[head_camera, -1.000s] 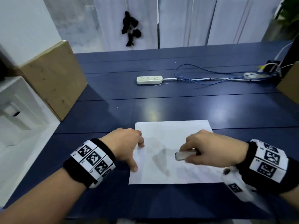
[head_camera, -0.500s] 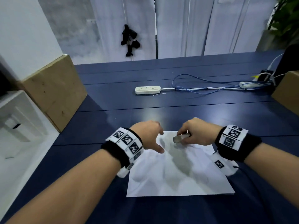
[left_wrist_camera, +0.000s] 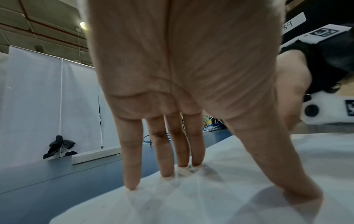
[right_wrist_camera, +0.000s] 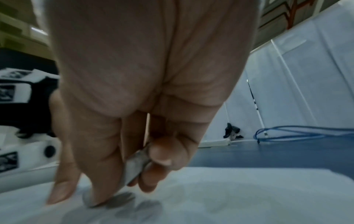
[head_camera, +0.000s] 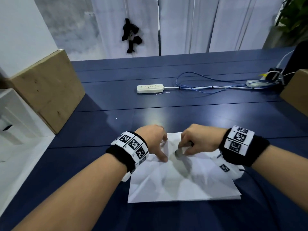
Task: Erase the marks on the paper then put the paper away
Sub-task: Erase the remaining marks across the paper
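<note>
A white sheet of paper (head_camera: 183, 182) lies flat on the dark blue table (head_camera: 200, 117), close to me. My left hand (head_camera: 155, 142) presses the paper's far left part with straight, spread fingers (left_wrist_camera: 132, 171) and thumb, holding the paper (left_wrist_camera: 191, 197) down. My right hand (head_camera: 195, 142) grips a small grey eraser (head_camera: 178, 152) and its tip touches the sheet near the far edge. In the right wrist view the eraser (right_wrist_camera: 134, 165) sits pinched between thumb and fingers, its end down on the paper (right_wrist_camera: 229, 194). No marks show clearly on the sheet.
A white power strip (head_camera: 150, 88) with blue cables (head_camera: 208, 85) lies further back on the table. A wooden box (head_camera: 48, 90) stands at the left, another wooden box (head_camera: 296, 92) at the right edge. A white unit (head_camera: 15, 120) sits far left.
Both hands have slid from the sheet's near-middle to its far edge, coming closer together. The eraser now touches the paper near the far edge, and the left hand presses just beside it.
</note>
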Motion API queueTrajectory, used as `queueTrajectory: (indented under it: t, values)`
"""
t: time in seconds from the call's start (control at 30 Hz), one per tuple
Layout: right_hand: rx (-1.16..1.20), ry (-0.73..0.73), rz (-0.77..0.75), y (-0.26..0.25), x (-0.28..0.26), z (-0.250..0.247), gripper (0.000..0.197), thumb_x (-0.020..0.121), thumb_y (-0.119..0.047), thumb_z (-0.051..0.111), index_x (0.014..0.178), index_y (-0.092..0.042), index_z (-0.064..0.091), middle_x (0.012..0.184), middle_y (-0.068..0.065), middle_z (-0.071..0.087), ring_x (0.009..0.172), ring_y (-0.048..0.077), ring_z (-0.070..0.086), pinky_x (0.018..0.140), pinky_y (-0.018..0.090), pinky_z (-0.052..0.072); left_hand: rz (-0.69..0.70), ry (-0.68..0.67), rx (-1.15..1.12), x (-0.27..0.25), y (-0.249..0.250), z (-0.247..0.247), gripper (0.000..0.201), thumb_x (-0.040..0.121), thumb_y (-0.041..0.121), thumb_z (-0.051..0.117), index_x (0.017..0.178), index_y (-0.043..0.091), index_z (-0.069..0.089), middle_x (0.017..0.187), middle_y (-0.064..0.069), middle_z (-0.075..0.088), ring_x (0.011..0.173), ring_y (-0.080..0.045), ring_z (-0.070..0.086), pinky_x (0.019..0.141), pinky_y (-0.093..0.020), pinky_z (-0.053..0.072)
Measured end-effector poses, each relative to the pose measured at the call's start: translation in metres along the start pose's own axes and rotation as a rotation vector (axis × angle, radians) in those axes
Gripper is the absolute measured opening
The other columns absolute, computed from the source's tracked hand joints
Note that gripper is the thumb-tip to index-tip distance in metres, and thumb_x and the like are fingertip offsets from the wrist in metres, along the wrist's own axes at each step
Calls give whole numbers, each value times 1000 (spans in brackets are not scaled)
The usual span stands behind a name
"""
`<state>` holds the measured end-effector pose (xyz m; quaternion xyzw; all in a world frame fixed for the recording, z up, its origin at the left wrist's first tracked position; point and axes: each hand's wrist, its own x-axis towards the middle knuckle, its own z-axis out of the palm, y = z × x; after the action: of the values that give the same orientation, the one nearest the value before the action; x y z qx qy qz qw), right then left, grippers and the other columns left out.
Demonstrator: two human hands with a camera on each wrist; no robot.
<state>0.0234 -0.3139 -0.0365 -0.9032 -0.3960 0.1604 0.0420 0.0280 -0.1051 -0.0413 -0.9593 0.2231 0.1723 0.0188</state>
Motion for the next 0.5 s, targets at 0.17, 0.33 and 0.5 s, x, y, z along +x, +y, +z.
queueTrajectory:
  t: [0.17,0.33,0.5]
  values:
    - [-97,136,131,10,10,-6,40,80,-44,50,90,-13,73,81,14,63,76,34,57,64,32,38,-2,5,58,0,4,-4,76,55,67,85,118,30,67,110,6,62,100,-18,62,75,-31,52]
    - [45,-15,-49,-7,-6,4,20,83,-32,65,97,-23,75,76,-5,54,69,16,48,64,28,41,-8,11,77,2,4,-5,80,51,71,85,118,30,67,112,6,63,101,-18,62,74,-29,50]
    - [-74,166,96,11,18,-6,38,88,-45,51,76,-14,70,69,13,62,65,33,52,64,37,49,-25,3,72,1,7,-8,67,54,67,86,107,30,67,94,9,56,98,-18,61,68,-28,43]
